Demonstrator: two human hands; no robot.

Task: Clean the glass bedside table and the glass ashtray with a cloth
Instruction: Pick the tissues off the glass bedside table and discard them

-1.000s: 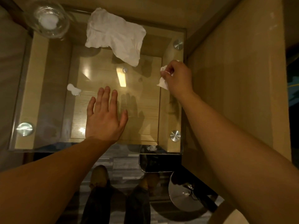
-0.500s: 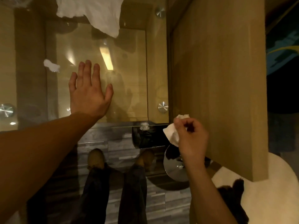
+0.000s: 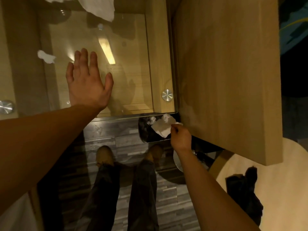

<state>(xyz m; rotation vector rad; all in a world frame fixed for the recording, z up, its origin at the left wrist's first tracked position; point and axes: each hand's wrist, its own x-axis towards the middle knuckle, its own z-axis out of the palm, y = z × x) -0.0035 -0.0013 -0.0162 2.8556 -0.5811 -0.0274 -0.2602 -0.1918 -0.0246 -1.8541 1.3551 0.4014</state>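
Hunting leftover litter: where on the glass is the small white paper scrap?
In the head view, the small white paper scrap lies on the glass tabletop, left of the flat left hand.

Colours: cloth (image 3: 98, 5) white; tissue (image 3: 162, 127) white; floor (image 3: 103, 132) grey, banded plank pattern; cabinet panel (image 3: 225, 72) light wood grain; shoes (image 3: 105, 155) tan; stud (image 3: 167, 95) silver.

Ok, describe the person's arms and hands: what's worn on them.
The left arm and right arm are bare as far as the view shows: no sleeves, gloves, watch or wristband. The left hand has no ring on its fingers. The right hand shows mostly its back, so rings there cannot be told.
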